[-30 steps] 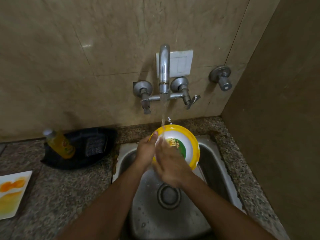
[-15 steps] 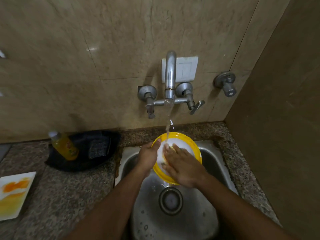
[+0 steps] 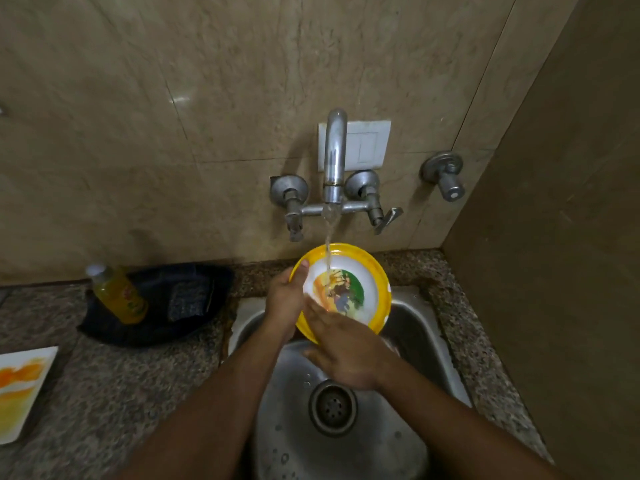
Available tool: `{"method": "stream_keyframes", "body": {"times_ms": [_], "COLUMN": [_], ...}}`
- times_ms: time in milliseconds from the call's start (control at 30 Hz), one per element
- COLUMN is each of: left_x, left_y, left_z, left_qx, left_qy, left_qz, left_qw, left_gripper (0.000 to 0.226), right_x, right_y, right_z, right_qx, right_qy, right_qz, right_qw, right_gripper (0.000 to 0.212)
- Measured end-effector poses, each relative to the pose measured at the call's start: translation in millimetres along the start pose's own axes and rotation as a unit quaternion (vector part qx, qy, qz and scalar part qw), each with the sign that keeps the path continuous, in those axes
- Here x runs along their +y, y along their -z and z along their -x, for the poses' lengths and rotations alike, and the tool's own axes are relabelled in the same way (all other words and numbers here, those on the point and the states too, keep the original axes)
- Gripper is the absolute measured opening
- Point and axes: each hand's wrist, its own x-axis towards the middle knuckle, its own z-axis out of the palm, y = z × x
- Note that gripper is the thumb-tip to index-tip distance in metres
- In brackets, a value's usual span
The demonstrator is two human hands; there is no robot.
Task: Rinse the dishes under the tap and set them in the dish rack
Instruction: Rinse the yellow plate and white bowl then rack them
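A round plate (image 3: 372, 275) with a yellow rim and a colourful picture in its white middle is tilted over the steel sink (image 3: 415, 327). Water from the wall tap (image 3: 334, 161) runs onto its face. My left hand (image 3: 285, 299) grips the plate's left rim, thumb over the front edge. My right hand (image 3: 341, 348) lies flat with straight fingers on the plate's lower face. The plate's lower left part is hidden behind both hands. No dish rack is in view.
A yellow bottle (image 3: 116, 294) leans on a dark cloth (image 3: 194, 317) with a scrub pad (image 3: 188, 299) on the granite counter (image 3: 114, 386). A white square plate with orange marks (image 3: 20, 386) lies at the left edge. A side wall stands to the right.
My right hand has slid down the plate's face, uncovering the picture in the middle. The plate stays under the running water in my left hand.
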Motion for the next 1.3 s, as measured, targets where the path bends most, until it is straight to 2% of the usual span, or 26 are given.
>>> {"method": "stream_keyframes", "body": {"times_ms": [67,133,233,300,367,433,533,633,700,767,867,933,967,1033,1100,1200,1233,1300], "left_x": [-6.0,-5.0,7.5,11.8,6.9,3.3,14.0,21.7,13.9,-0.4,-3.3,4.0,3.3,0.3,-4.2,2.1,2.9,-2.3], "left_y": [5.3,3.9,-0.1,7.4,16.1,18.1,16.5,17.7,11.4,2.7,11.8,25.7,31.0,35.1,34.6,38.5,39.5,41.0], "left_z": [-3.4,-0.7,-2.6,-4.3,-1.4,1.9,-3.1,-0.7,18.1,29.5,25.0,21.5,19.3,19.6,12.7,10.0,14.2,18.9], "left_qx": [0.012,0.018,0.008,0.015,0.019,0.011,0.002,-0.039,-0.054,-0.015,0.058,0.046,0.031,-0.001,0.008,0.006,0.0,0.005], "left_qy": [-0.009,-0.021,-0.063,-0.075,-0.063,-0.058,-0.02,0.072,0.095,0.064,0.028,0.033,0.032,0.03,0.027,0.048,0.052,0.071], "left_qz": [0.01,0.017,-0.019,-0.036,-0.035,-0.026,-0.04,0.076,0.131,0.12,0.082,0.051,0.03,-0.014,-0.016,-0.004,0.003,0.005], "left_qw": [1.0,0.999,0.998,0.996,0.997,0.998,0.999,0.994,0.985,0.991,0.994,0.997,0.999,0.999,0.999,0.999,0.999,0.997], "left_gripper": [0.032,0.032,0.027,0.028,0.028,0.028,0.025,0.041,0.044,0.041,0.031,0.026,0.028,0.031,0.032,0.044,0.039,0.031], "right_x": [15.8,20.2,-1.9,0.1,17.2,29.0,20.7,7.3,0.5,-11.2,-19.1,-0.3,13.1,27.7,19.2,8.5,13.3,24.7], "right_y": [5.7,7.5,-6.9,-14.2,-9.7,-3.7,-2.5,-0.2,5.9,5.3,-6.1,-9.1,-8.4,-4.3,-5.0,-9.8,-6.1,2.8], "right_z": [13.1,12.7,1.2,6.8,21.0,28.8,19.0,9.3,0.4,-8.3,1.4,18.1,23.4,23.0,17.8,24.2,28.3,30.7], "right_qx": [-0.003,0.016,0.029,0.024,0.026,0.051,0.117,0.159,0.159,0.146,0.094,0.056,0.038,0.02,-0.009,-0.016,-0.014,0.006], "right_qy": [0.036,0.035,-0.008,0.004,0.024,0.029,0.012,-0.004,-0.047,-0.072,-0.018,0.016,0.007,-0.041,-0.065,0.008,0.023,-0.003], "right_qz": [0.041,0.068,-0.01,-0.032,0.005,0.062,0.12,0.15,0.139,0.114,0.072,0.053,0.076,0.133,0.138,0.093,0.077,0.081], "right_qw": [0.999,0.997,0.999,0.999,0.999,0.996,0.986,0.976,0.976,0.98,0.993,0.997,0.996,0.99,0.988,0.995,0.997,0.997], "right_gripper": [0.071,0.07,0.081,0.087,0.082,0.067,0.048,0.046,0.046,0.055,0.067,0.06,0.059,0.069,0.081,0.083,0.08,0.077]}}
